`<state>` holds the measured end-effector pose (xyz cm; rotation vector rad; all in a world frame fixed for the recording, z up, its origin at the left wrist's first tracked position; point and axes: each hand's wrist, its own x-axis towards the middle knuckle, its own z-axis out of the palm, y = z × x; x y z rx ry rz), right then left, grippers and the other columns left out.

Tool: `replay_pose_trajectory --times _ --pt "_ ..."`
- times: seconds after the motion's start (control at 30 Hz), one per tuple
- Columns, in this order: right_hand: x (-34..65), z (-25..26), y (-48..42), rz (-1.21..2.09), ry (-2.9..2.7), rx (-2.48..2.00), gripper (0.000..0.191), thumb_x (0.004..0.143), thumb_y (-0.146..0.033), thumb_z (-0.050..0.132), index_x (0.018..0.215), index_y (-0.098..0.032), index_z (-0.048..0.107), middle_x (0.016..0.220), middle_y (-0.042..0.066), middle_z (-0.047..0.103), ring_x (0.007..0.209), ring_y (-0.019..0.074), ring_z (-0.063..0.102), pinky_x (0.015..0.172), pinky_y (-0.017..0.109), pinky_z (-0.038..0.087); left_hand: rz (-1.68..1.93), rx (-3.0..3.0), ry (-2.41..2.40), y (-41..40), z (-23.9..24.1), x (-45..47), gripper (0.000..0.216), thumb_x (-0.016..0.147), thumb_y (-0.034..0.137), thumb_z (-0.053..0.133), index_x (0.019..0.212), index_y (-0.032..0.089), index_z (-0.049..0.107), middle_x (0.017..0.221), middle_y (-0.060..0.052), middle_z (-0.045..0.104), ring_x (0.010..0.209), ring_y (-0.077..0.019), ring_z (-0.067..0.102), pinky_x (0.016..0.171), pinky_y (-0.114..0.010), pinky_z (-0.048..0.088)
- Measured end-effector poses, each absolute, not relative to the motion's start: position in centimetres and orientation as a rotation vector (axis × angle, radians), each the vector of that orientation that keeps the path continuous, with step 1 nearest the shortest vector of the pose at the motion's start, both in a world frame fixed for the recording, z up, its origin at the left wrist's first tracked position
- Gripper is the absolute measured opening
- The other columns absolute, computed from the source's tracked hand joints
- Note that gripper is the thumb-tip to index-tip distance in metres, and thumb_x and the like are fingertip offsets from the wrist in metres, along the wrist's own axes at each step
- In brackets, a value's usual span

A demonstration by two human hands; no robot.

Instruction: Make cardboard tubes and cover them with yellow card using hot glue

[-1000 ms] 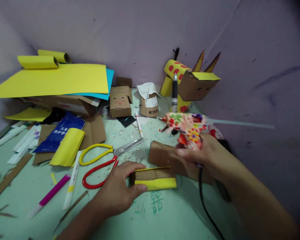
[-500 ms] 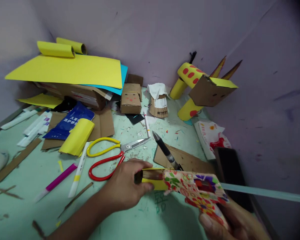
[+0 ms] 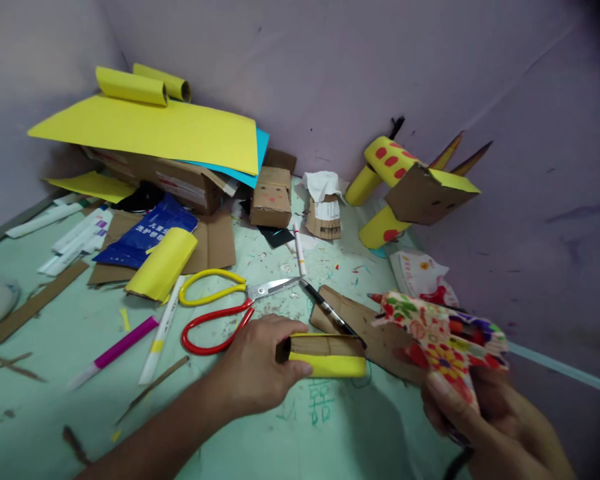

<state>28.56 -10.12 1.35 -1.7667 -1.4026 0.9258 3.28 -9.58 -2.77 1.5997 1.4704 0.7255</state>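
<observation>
My left hand [image 3: 263, 363] grips the left end of a cardboard tube covered in yellow paper [image 3: 333, 365], lying sideways on the green tabletop. A brown uncovered strip shows along its upper side. In my right hand [image 3: 485, 407] is a flower-patterned hot glue gun [image 3: 445, 337], raised to the right of the tube and apart from it, its nozzle pointing left. A clear glue stick [image 3: 563, 368] sticks out of its back. Behind the tube lie a black pen [image 3: 333, 312] and a flat cardboard piece [image 3: 387, 340]. Open scissors [image 3: 220, 307] with yellow and red handles rest beside my left hand.
A cardboard giraffe [image 3: 415, 183] stands at the back right near a white packet [image 3: 423, 273]. Yellow sheets [image 3: 165, 130] top a box at the back left. Left of the scissors are a yellow roll [image 3: 163, 265], a blue packet [image 3: 147, 233] and a purple marker [image 3: 123, 345].
My right hand has drawn the glue gun away from the tube to the right, uncovering the tube's right part. My left hand keeps its hold. The view has shifted slightly.
</observation>
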Motion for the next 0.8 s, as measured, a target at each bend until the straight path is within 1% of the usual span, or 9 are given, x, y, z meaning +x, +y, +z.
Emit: replay_pose_trajectory --times 0.07,0.1,0.17,0.23,0.33,0.43,0.6,0.73,0.8 --pt "28.2 1.4 -9.0 0.857 -1.404 -1.799 0.022 0.063 -0.042 0.072 0.069 -0.024 0.062 0.051 0.000 0.058 0.046 0.0189 0.055 0.040 0.028 0.045 0.722 1.602 1.484 -9.6 -2.8 3.3 0.037 0.066 0.024 0.066 0.103 0.024 0.067 0.100 -0.003 0.070 0.091 -0.0215 0.062 0.083 -0.035 0.047" --pt "27.9 1.4 -8.3 0.824 -1.406 -1.835 0.023 0.061 -0.041 0.073 0.072 -0.023 0.062 0.055 0.000 0.061 0.049 0.0199 0.057 0.044 0.029 0.047 0.718 1.607 1.477 -9.6 -2.8 3.2 0.037 0.066 0.024 0.066 0.104 0.023 0.067 0.101 -0.003 0.070 0.092 -0.0216 0.062 0.084 -0.034 0.047" --pt "27.1 0.9 -6.6 0.792 -1.463 -1.883 0.028 0.058 -0.037 0.074 0.078 -0.021 0.063 0.070 0.005 0.070 0.062 0.0247 0.065 0.054 0.033 0.051 0.714 1.622 1.445 -9.5 -2.7 3.1 0.037 0.067 0.023 0.065 0.104 0.023 0.067 0.103 -0.002 0.070 0.095 -0.0214 0.061 0.086 -0.034 0.047" --pt "26.4 0.1 -4.9 0.804 -1.648 -1.868 0.028 0.058 -0.037 0.073 0.077 -0.019 0.063 0.076 0.008 0.072 0.069 0.0280 0.067 0.060 0.036 0.051 0.717 1.637 1.417 -9.5 -2.7 3.0 0.038 0.067 0.023 0.065 0.105 0.023 0.066 0.104 -0.002 0.069 0.096 -0.0211 0.061 0.087 -0.034 0.046" --pt "25.5 -1.2 -3.2 0.681 -1.916 -1.972 0.025 0.057 -0.037 0.072 0.068 -0.018 0.060 0.068 0.010 0.071 0.064 0.0302 0.066 0.054 0.036 0.048 0.726 1.654 1.399 -9.5 -2.8 2.9 0.039 0.068 0.022 0.065 0.106 0.022 0.065 0.106 -0.003 0.069 0.098 -0.0211 0.060 0.089 -0.035 0.046" --pt "24.9 -1.7 -2.8 0.627 -2.011 -2.071 0.023 0.060 -0.036 0.071 0.067 -0.018 0.058 0.065 0.010 0.070 0.061 0.0297 0.065 0.051 0.035 0.046 0.729 1.666 1.393 -9.5 -2.9 2.9 0.038 0.068 0.022 0.065 0.106 0.022 0.065 0.107 -0.004 0.069 0.099 -0.0215 0.060 0.090 -0.037 0.045" --pt "25.2 -1.4 -2.2 0.689 -1.814 -2.007 0.026 0.063 -0.038 0.069 0.074 -0.016 0.061 0.074 0.012 0.072 0.067 0.0290 0.067 0.059 0.037 0.051 0.710 1.662 1.391 -9.5 -2.8 2.9 0.038 0.068 0.021 0.065 0.106 0.022 0.065 0.104 -0.003 0.069 0.097 -0.0206 0.060 0.088 -0.034 0.046" --pt "25.8 -0.9 0.0 0.528 -1.733 -2.010 0.036 0.060 -0.038 0.071 0.085 -0.013 0.061 0.080 0.016 0.071 0.074 0.0322 0.066 0.064 0.041 0.051 0.700 1.653 1.409 -9.6 -2.7 2.8 0.038 0.068 0.022 0.066 0.106 0.022 0.065 0.103 -0.002 0.069 0.095 -0.0205 0.060 0.086 -0.034 0.046" --pt "25.8 -0.3 0.3 0.489 -1.736 -2.001 0.039 0.058 -0.037 0.071 0.086 -0.013 0.061 0.081 0.015 0.071 0.074 0.0318 0.066 0.065 0.041 0.051 0.701 1.653 1.420 -9.6 -2.6 2.9 0.038 0.068 0.023 0.066 0.106 0.022 0.065 0.102 -0.002 0.069 0.094 -0.0206 0.060 0.086 -0.034 0.047"
